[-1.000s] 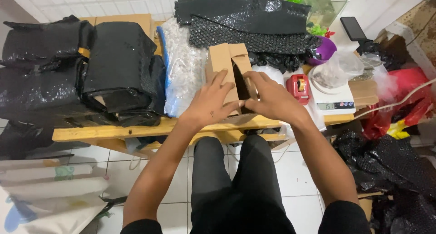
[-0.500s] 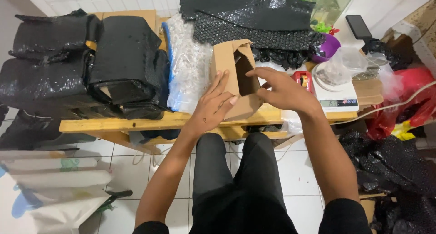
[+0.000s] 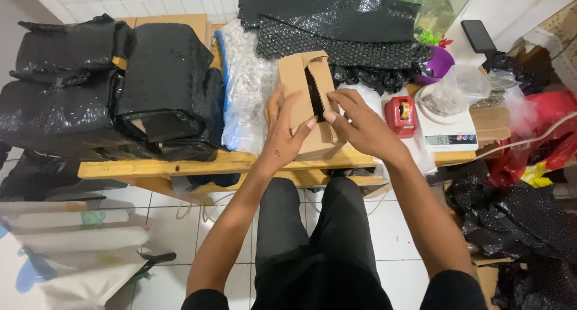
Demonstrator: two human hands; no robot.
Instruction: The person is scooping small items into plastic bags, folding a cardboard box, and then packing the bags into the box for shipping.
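1. Bare forearms reach forward from the bottom of the view, over dark trousers, to the near edge of a wooden tabletop point(image 3: 180, 165).
2. Left hand point(image 3: 283, 135) lies flat with fingers spread against the left side of a brown cardboard box point(image 3: 303, 96).
3. Right hand point(image 3: 360, 126) is open, fingers extended, fingertips touching the box's front by its dark opening; neither hand grips.
4. Box stands upright at the tabletop's near edge; its inside is too dark to tell.
5. Red tape dispenser point(image 3: 400, 114) and white scale point(image 3: 448, 132) sit just right.
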